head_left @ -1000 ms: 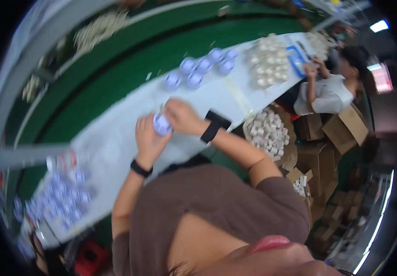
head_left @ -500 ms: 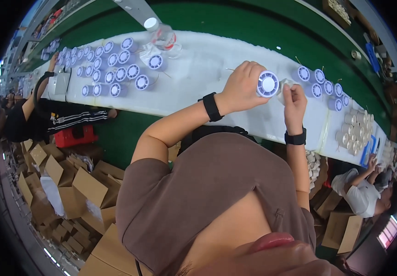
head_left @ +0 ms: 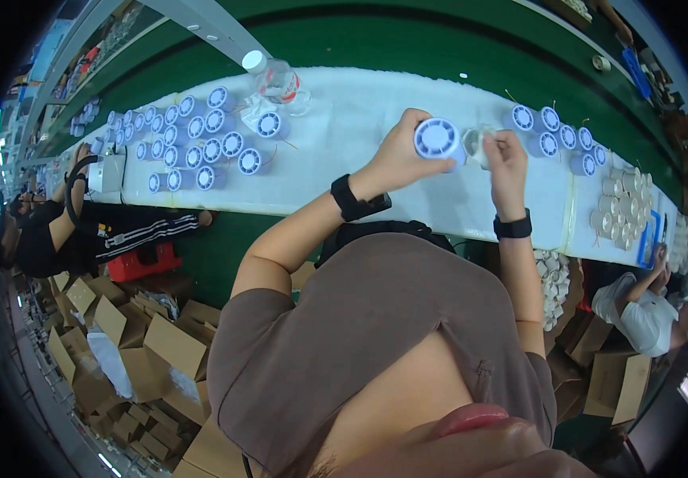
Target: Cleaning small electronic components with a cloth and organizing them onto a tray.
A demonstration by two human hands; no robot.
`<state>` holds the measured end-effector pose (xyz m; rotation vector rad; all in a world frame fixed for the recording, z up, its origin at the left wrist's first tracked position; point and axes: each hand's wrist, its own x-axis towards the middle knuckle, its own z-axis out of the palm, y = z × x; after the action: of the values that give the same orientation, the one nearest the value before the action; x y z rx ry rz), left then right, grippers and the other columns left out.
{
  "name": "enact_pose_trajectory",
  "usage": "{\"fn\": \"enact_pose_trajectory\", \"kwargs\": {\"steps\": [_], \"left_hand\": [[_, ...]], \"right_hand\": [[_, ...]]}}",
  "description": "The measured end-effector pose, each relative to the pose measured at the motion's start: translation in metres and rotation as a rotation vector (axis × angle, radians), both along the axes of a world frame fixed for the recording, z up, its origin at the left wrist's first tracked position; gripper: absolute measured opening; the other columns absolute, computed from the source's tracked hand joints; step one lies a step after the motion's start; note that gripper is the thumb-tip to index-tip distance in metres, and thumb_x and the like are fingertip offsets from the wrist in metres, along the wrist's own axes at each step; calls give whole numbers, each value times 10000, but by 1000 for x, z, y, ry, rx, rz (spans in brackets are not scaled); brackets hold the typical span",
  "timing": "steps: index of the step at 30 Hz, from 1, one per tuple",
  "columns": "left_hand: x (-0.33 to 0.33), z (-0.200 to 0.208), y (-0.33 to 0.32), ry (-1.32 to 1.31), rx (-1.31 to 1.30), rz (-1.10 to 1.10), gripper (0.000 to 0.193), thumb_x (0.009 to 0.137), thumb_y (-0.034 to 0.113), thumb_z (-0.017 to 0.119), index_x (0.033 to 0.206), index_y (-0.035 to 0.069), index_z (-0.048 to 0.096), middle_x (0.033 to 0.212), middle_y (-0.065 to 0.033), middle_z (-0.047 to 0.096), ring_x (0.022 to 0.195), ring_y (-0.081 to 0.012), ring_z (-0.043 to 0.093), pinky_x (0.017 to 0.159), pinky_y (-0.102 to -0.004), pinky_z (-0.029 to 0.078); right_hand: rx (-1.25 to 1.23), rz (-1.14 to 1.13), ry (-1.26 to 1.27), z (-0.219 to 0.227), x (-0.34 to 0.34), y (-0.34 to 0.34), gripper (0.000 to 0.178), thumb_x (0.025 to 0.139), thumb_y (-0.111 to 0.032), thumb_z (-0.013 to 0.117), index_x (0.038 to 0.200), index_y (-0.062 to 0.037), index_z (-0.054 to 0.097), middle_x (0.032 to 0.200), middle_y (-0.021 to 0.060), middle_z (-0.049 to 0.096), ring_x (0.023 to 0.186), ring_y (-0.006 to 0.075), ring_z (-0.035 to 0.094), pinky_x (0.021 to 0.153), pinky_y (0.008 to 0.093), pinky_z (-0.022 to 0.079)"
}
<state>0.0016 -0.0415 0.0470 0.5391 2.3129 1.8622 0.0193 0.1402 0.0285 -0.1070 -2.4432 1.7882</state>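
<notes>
My left hand (head_left: 399,159) grips a pale lavender, cup-like plastic housing (head_left: 438,139) whose round, slotted top is turned up toward me. Just right of it, my right hand (head_left: 508,163) pinches a crumpled white cloth or tissue (head_left: 475,147) between thumb and fingers. The cloth is close to the housing's side; whether they touch, I cannot tell. Both hands are above the white-covered table (head_left: 344,119). A group of similar housings (head_left: 548,144), some with thin wires, stands to the right of my right hand.
Many more housings (head_left: 212,150) stand at the left, beside a plastic bottle (head_left: 278,82). Cream-coloured cylindrical parts (head_left: 623,205) and a blue tray (head_left: 648,241) are at the right. Co-workers sit at both ends; opened cardboard boxes (head_left: 148,362) lie on the floor at left.
My left hand has moved a little left with the housing and tilted it, showing more of its side. The cloth in my right hand has come away slightly and spread.
</notes>
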Motion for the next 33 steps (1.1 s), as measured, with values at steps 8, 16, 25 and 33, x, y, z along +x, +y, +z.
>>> {"fn": "enact_pose_trajectory", "kwargs": {"steps": [8, 16, 25, 33], "left_hand": [[-9, -13, 1, -710, 518, -119, 369, 799, 322, 466, 984, 3, 469, 868, -102, 517, 779, -188, 497, 746, -283, 385], [0, -10, 6, 174, -43, 143, 401, 849, 330, 330, 915, -33, 488, 779, -156, 524, 727, -280, 493, 684, -324, 385], [-12, -21, -3, -29, 262, 75, 419, 862, 355, 252, 851, 11, 492, 728, -119, 534, 635, -222, 492, 568, -295, 384], [-10, -1, -4, -798, 377, -125, 459, 856, 433, 210, 829, 89, 512, 723, -30, 546, 617, -116, 485, 539, -234, 372]], "right_hand": [[534, -6, 541, 51, 24, -42, 120, 753, 1, 499, 873, 8, 498, 761, 127, 516, 688, 238, 509, 599, 247, 383], [315, 87, 291, 21, 7, -40, 216, 831, -199, 417, 862, -8, 513, 780, 89, 543, 753, 246, 531, 662, 307, 399], [-938, 170, -109, 32, 15, -10, 361, 881, -280, 304, 1015, 10, 472, 985, 73, 551, 898, 175, 530, 799, 321, 398], [939, 490, 680, 95, 12, -30, 313, 730, -111, 487, 1004, 39, 471, 980, 146, 538, 881, 253, 533, 794, 338, 402]]}}
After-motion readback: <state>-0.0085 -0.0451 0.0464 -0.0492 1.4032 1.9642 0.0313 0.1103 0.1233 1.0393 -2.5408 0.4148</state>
